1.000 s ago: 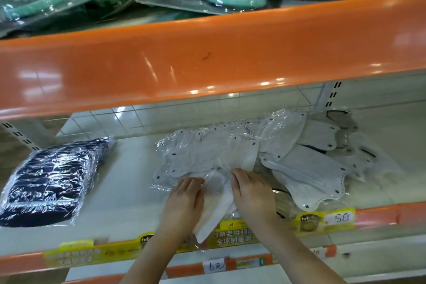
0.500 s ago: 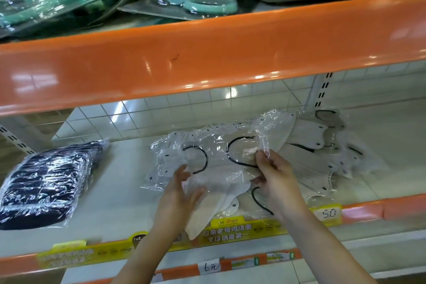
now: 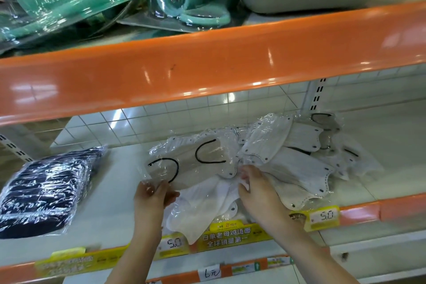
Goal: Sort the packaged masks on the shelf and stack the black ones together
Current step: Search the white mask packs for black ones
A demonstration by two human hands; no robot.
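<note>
Lifted & turned over top clear pkt (image 3: 196,161) vs 1 s ago: then lay flat w/ grey mask face up, now raised off pile w/ black ear loops showing thru film. Left hand (image 3: 151,195) moved from flat on pile to pinching pkt's near-left corner, thumb & fingers closed on film. Right hand (image 3: 257,188) shifted up & right, fingers curled into crumpled film at pkt's right edge, gripping it where it met next pkts. Meant: sorting still in the light pile, looking for black ones; none pulled out yet, judged.

Black masks stack (image 3: 43,191) sat well left of left-hand grip, on same shelf (image 3: 110,221), untouched, apart from both hands. White mask (image 3: 202,210) hung just below grip, between hands, over shelf's front edge. Grey masks pile (image 3: 290,163) fanned out right of & behind right-hand grip, overlapping.

Materials: film thin, glossy, crinkly, catching glare; likely slippery. Masks soft, pleated fabric, boat-shaped w/ scalloped ends & dark dots at edges. Loops thin black elastic cord, curved. Black stack neat, tight, wrapped shiny. Shelf lip hard orange plastic, yellow price tags (image 3: 322,217) below right-hand grip.
</note>
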